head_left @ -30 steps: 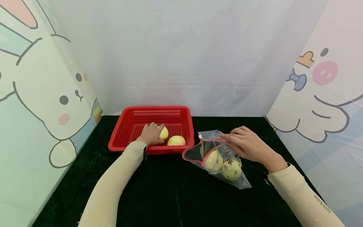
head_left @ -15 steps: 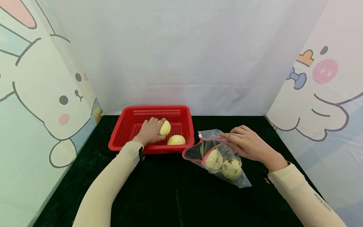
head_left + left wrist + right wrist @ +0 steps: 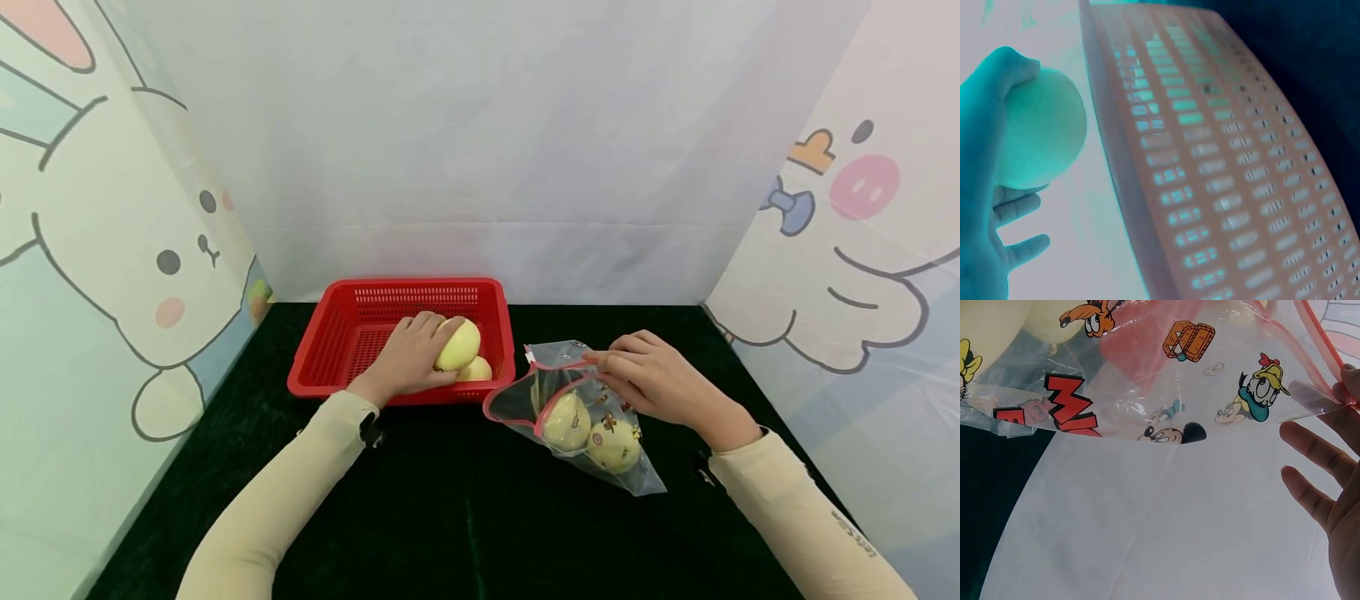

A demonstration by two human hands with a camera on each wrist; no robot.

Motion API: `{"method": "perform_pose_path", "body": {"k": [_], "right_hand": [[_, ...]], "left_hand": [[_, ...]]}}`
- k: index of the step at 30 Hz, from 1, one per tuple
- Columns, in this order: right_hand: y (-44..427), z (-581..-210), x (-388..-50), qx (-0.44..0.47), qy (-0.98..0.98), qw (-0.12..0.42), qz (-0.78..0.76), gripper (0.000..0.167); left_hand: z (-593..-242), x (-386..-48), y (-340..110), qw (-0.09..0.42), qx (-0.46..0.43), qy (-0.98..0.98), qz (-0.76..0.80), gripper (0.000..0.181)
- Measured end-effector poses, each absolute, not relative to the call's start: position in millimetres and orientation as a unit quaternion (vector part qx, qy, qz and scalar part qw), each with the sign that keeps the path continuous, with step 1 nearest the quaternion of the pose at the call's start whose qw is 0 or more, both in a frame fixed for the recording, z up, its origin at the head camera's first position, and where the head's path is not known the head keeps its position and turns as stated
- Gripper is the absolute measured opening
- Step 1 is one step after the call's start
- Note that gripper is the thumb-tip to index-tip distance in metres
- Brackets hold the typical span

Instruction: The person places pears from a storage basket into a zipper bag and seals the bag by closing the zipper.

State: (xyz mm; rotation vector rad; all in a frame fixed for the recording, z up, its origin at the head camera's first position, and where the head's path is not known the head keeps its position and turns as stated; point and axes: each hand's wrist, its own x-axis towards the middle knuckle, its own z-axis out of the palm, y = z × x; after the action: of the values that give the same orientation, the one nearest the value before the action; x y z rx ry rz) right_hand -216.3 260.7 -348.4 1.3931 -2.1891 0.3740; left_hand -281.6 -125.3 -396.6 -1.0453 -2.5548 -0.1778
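Note:
In the head view my left hand [image 3: 408, 354] grips a round, pale yellow fruit [image 3: 459, 346] above the red plastic basket [image 3: 303, 382]. Thumb and fingers wrap the same fruit [image 3: 1047, 128] in the left wrist view, where colours look shifted. Behind it, a second pale yellow fruit [image 3: 477, 369] sits partly hidden inside the basket. To the right, my right hand [image 3: 648, 379] pinches the pink-edged mouth of a clear zip bag [image 3: 647, 482]. Two similar fruits [image 3: 567, 422] lie in the bag, whose mouth gapes toward the basket. Cartoon prints cover the bag [image 3: 1129, 419] in the right wrist view.
A dark green cloth [image 3: 420, 508] covers the table. A white curtain [image 3: 487, 150] closes off the back, and cartoon-printed panels [image 3: 97, 300] stand at both sides. The bag's left edge lies close beside the basket's right rim.
My left hand has lifted the gripped fruit and carried it right, over the other fruit in the basket. My right hand and the bag have stayed in place.

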Motion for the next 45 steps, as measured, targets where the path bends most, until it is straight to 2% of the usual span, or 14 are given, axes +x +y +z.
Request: {"method": "perform_pose_path", "body": {"k": [14, 20, 38, 42, 45], "right_hand": [[259, -348, -216, 0.512, -0.806, 0.260, 0.143, 0.040], [259, -348, -216, 0.518, -0.799, 0.268, 0.144, 0.038], [260, -351, -215, 0.522, -0.796, 0.270, 0.149, 0.035], [258, -352, -215, 0.523, -0.796, 0.266, 0.150, 0.035], [256, -350, -215, 0.527, -0.794, 0.265, 0.147, 0.035]], "left_hand": [[-396, -251, -109, 0.264, -0.473, -0.836, -0.089, 0.077], [-396, -240, -96, 0.301, -0.515, -0.802, -0.039, 0.077], [-411, -228, -74, 0.371, -0.546, -0.750, 0.043, 0.082], [-409, -225, -71, 0.377, -0.565, -0.733, 0.047, 0.081], [-407, -225, -68, 0.351, -0.580, -0.734, 0.038, 0.083]]}}
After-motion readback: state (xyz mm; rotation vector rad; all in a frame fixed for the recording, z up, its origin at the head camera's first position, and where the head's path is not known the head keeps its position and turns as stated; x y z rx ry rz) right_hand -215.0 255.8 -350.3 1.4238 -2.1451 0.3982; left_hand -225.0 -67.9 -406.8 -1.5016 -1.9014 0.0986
